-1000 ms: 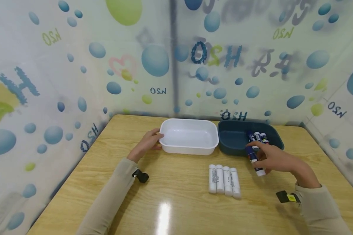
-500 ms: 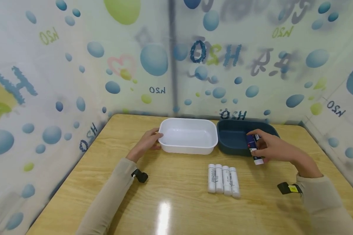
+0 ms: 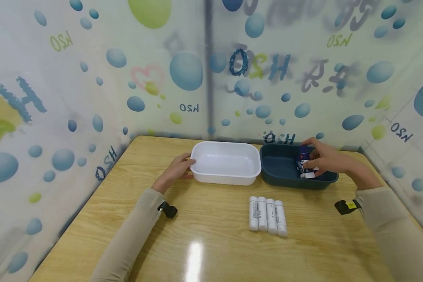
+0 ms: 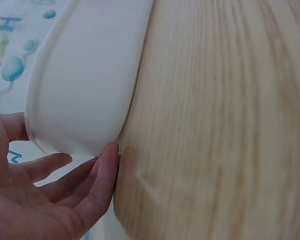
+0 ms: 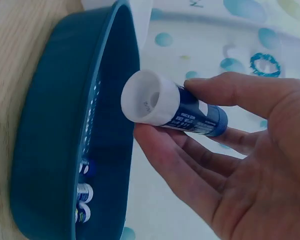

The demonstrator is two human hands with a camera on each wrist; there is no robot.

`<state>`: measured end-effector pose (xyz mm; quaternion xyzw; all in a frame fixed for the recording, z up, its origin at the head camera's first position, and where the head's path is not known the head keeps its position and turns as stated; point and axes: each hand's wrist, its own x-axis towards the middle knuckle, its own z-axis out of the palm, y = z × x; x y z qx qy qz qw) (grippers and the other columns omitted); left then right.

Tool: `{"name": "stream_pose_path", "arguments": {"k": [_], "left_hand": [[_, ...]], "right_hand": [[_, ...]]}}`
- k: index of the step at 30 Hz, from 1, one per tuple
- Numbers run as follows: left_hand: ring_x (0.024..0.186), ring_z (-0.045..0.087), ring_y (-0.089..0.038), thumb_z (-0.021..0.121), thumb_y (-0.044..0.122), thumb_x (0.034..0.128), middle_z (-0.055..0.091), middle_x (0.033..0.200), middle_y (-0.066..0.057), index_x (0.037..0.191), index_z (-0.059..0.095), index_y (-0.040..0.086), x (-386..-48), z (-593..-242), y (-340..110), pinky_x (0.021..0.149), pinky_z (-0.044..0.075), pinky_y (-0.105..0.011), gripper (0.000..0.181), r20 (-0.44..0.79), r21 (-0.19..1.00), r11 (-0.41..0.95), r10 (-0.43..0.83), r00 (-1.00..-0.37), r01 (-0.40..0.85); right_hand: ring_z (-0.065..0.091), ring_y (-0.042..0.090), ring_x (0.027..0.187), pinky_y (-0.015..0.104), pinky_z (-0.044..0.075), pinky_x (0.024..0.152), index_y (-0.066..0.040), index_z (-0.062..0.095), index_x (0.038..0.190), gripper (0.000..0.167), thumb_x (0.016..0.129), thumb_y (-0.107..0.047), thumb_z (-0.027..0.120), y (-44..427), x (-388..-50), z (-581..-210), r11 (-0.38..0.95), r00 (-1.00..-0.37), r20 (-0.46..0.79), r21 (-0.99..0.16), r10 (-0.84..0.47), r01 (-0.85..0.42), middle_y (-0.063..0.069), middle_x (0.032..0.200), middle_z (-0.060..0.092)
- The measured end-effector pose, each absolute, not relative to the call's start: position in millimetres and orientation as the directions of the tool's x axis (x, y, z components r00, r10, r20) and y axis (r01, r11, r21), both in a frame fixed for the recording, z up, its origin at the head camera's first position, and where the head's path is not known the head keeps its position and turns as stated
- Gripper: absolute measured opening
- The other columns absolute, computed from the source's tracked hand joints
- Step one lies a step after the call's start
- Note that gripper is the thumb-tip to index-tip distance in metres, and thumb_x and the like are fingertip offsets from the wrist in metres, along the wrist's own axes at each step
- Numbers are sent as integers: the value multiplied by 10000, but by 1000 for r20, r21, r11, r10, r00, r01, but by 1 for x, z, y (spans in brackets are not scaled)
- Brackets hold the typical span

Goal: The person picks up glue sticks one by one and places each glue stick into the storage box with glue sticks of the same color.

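Note:
In the head view my right hand (image 3: 329,159) is over the right part of the dark teal tray (image 3: 292,181), holding a navy glue stick with a white base (image 3: 304,154). The right wrist view shows this glue stick (image 5: 192,112) pinched between thumb and fingers, its hollow white end towards the camera. Inside the tray lie several small tubes (image 5: 85,192), partly hidden by its wall. My left hand (image 3: 177,167) grips the left end of a white tray (image 3: 229,179). In the left wrist view its thumb is at the rim and its fingers touch the outer wall.
Several white tubes (image 3: 263,214) with dark print lie side by side on the wooden table (image 3: 211,235), in front of the trays. Both trays stand beside each other near the patterned back curtain (image 3: 155,117).
My right hand has carried the glue stick away from the table's front, up over the dark tray. My left hand stays at the white tray's end.

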<state>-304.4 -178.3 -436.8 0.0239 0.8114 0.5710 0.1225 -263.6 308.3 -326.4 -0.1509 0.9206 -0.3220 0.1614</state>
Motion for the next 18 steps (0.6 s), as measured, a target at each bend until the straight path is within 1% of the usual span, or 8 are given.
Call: {"name": "stream_pose_path", "arguments": {"k": [4, 6, 8, 13, 18], "left_hand": [[991, 626, -196, 517, 302, 1074, 610, 1267, -181, 1560, 440, 109, -305, -438, -179, 849, 646, -350, 529, -172, 933, 345, 180, -968, -101], [991, 629, -195, 516, 306, 1074, 611, 1273, -183, 1565, 434, 109, -305, -438, -179, 862, 645, -361, 535, -172, 934, 343, 184, -968, -101], [992, 633, -194, 514, 306, 1075, 612, 1285, -191, 1570, 426, 108, -305, -438, -179, 875, 644, -373, 540, -171, 935, 341, 188, -967, -99], [997, 640, -198, 506, 301, 1080, 612, 1305, -201, 1571, 423, 111, -304, -438, -178, 876, 645, -372, 533, -172, 936, 336, 193, -966, -100], [1011, 630, -200, 498, 302, 1083, 604, 1304, -195, 1571, 419, 104, -303, -437, -177, 863, 645, -353, 533, -168, 936, 339, 191, -967, -95]], "right_hand": [[675, 241, 859, 436, 664, 730, 41, 141, 1536, 718, 1020, -106, 619, 311, -276, -323, 750, -905, -204, -641, -373, -164, 252, 1060, 615], [686, 244, 863, 450, 663, 747, 40, 137, 1532, 722, 1021, -119, 622, 312, -283, -322, 763, -907, -212, -626, -365, -161, 256, 1058, 622], [695, 249, 880, 466, 660, 763, 39, 127, 1536, 730, 1023, -124, 620, 312, -290, -320, 769, -906, -220, -620, -361, -156, 272, 1092, 626], [696, 281, 868, 492, 654, 785, 41, 109, 1537, 731, 1028, -119, 609, 308, -308, -314, 769, -903, -233, -622, -360, -146, 308, 1140, 634], [670, 285, 857, 494, 652, 808, 53, 105, 1525, 726, 1032, -130, 605, 302, -324, -312, 763, -897, -254, -634, -362, -128, 288, 1104, 646]]}}
